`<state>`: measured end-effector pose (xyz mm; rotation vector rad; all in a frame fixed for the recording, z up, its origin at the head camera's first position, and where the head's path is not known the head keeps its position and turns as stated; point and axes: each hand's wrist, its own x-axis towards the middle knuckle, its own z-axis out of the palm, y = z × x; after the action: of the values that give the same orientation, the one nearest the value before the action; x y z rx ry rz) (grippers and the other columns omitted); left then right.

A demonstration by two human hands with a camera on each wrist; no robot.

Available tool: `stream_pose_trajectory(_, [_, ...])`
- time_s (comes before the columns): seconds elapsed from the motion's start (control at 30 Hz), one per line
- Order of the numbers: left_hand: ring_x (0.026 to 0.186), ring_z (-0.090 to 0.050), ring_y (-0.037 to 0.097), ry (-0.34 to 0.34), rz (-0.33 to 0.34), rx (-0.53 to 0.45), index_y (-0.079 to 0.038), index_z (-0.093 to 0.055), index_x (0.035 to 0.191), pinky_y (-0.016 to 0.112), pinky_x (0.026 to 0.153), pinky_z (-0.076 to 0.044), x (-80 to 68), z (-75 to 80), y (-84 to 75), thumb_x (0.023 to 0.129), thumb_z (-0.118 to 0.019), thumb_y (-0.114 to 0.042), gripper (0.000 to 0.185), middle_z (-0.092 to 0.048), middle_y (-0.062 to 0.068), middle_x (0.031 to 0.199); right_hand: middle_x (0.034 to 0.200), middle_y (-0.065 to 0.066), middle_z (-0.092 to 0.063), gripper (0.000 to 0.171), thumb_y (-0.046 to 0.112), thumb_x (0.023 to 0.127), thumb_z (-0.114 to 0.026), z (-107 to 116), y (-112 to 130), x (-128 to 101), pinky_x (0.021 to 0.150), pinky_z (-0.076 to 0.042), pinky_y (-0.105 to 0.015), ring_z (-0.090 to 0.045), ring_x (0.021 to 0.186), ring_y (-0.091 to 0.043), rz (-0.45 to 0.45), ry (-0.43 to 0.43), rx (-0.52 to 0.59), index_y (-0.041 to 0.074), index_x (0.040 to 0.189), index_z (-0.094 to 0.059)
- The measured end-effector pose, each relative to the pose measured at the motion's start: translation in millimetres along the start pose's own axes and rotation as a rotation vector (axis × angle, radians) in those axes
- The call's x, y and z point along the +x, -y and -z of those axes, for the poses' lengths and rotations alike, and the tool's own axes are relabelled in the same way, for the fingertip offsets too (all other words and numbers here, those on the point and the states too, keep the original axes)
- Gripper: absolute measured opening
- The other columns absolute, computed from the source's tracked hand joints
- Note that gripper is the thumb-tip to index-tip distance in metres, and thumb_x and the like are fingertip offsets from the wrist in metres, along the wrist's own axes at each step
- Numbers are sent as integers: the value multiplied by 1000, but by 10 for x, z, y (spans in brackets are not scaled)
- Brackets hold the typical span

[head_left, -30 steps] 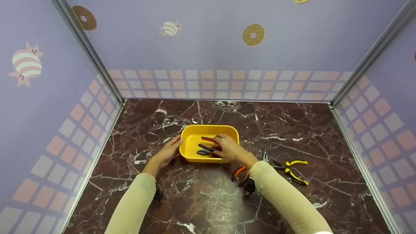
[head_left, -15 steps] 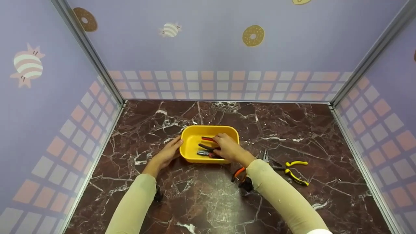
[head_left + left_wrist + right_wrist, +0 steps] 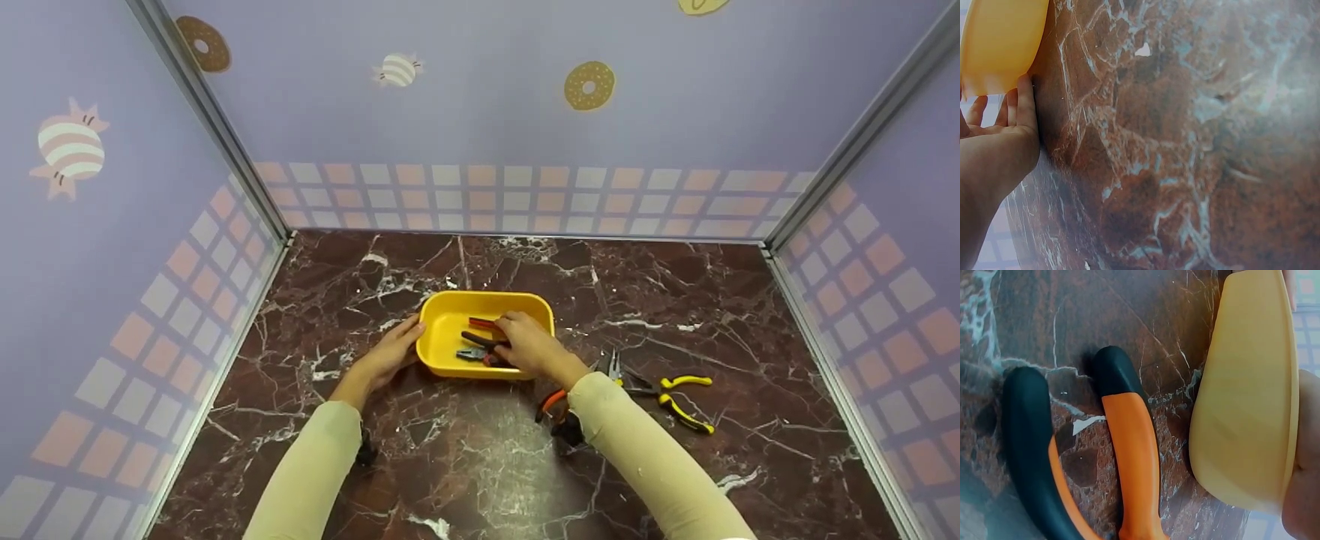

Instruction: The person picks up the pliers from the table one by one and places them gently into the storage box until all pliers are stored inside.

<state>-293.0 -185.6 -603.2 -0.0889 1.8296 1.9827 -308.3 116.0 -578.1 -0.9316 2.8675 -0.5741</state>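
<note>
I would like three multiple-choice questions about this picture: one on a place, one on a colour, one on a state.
1. Where do the orange-handled pliers lie?
A. in the tray
B. on the table beside the tray
C. in the left hand

2. What colour is the tray?
A. yellow
B. blue
C. white

3. What is the left hand doing?
A. lifting pliers
B. resting far from the tray
C. touching the tray's outer wall

Answers:
1. B, the right wrist view shows them on the marble table next to the tray.
2. A, all views show it yellow.
3. C, its straight fingers lie against the wall.
</note>
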Motion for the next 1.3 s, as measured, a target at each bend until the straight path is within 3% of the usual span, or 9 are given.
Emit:
stream_pose_trajectory(0.37, [150, -43, 34, 12, -1, 3, -12, -22, 171, 50, 125, -35, 17, -4, 9, 116, -45, -33, 63, -34, 15, 170, 124, -15, -68, 32, 20, 103, -70, -14, 20, 1, 103, -53, -50, -64, 114, -36, -25, 13, -35, 0, 128, -68])
stream_pose_trajectory(0.77, [151, -41, 37, 4, -3, 10, -10, -18, 171, 50, 123, -37, 36, 11, 23, 117, -44, -32, 64, -30, 17, 171, 128, -14, -67, 33, 22, 104, -69, -55, 8, 27, 107, -52, -47, -63, 119, -34, -73, 7, -33, 3, 132, -67])
stream_pose_trajectory(1.3, [152, -40, 37, 11, -15, 22, -8, -19, 170, 51, 125, -34, 16, -3, 15, 117, -42, -31, 62, -31, 19, 170, 122, -13, -67, 34, 25, 104, -69, -79, 0, 13, 105, -52, -48, -63, 115, -33, -51, -24, -82, 4, 130, -66])
